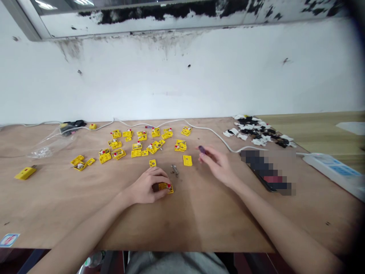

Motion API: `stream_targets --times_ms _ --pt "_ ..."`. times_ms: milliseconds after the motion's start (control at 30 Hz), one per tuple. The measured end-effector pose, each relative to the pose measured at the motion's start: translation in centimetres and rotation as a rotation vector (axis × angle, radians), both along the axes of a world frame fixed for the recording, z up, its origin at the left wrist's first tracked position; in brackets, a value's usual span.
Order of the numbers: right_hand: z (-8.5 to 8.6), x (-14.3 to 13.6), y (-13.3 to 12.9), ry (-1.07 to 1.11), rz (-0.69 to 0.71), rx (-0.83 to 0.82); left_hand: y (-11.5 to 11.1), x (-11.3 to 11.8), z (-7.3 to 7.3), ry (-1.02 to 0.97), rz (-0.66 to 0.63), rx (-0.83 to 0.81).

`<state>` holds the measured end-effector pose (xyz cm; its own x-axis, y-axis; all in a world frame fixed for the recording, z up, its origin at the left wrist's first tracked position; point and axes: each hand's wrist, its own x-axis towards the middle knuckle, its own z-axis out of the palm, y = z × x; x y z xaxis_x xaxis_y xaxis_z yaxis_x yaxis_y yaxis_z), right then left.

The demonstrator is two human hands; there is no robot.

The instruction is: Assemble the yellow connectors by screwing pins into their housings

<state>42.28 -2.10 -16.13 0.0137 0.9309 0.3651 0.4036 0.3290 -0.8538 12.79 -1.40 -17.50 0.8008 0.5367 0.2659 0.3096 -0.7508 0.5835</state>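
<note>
My left hand (152, 185) rests on the table with thumb and fingers closed around an opened yellow plastic casing (163, 186), which has a red button and small parts inside. Raised to the right of it, my right hand (218, 163) grips a small screwdriver (202, 149) with a dark purple handle; its tip cannot be made out. Between the hands lie a flat yellow cover (187, 160) and a little heap of small metal parts (175, 170). A smaller yellow piece (153, 163) sits just beyond my left fingers.
Several opened yellow casings (137, 153) spread across the table's middle. At the far right is a pile of black and white scraps (256, 131). A phone (268, 182), partly pixelated, and a power strip (336, 167) lie right. A plastic bag (47, 146) and yellow device (25, 173) are left.
</note>
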Motion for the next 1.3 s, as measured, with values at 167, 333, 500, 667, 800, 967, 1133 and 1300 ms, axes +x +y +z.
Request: stream_targets --times_ms 167,333,500,667,800,967,1133,1300 --pt "-1.2 -1.8 -0.7 -0.383 0.125 0.076 0.0 0.1 0.1 0.019 -0.025 0.014" --pt "-1.9 -3.3 -1.1 -0.635 0.207 0.047 0.2 0.1 -0.5 0.021 -0.018 0.019" --pt "-1.9 -3.3 -1.0 -0.733 0.226 0.041 0.3 0.0 -0.8 0.012 -0.017 0.030" --pt "-2.2 -3.6 -0.5 -0.719 0.107 0.022 0.3 0.0 -0.8 0.023 -0.013 0.034" --pt "-2.2 -4.4 -0.2 -0.764 0.044 -0.035 0.3 0.1 -0.9 0.018 0.000 0.033" --pt "-2.1 -4.4 -0.2 -0.766 0.036 -0.067 0.5 0.0 -1.2 0.008 0.007 0.051" --pt "-2.2 -3.7 -0.3 -0.739 0.076 -0.015 0.5 -0.1 -1.2 0.021 0.024 0.056" --pt "-2.3 -3.2 -0.3 -0.769 0.023 -0.006 0.4 0.0 -1.0 0.027 0.025 0.071"
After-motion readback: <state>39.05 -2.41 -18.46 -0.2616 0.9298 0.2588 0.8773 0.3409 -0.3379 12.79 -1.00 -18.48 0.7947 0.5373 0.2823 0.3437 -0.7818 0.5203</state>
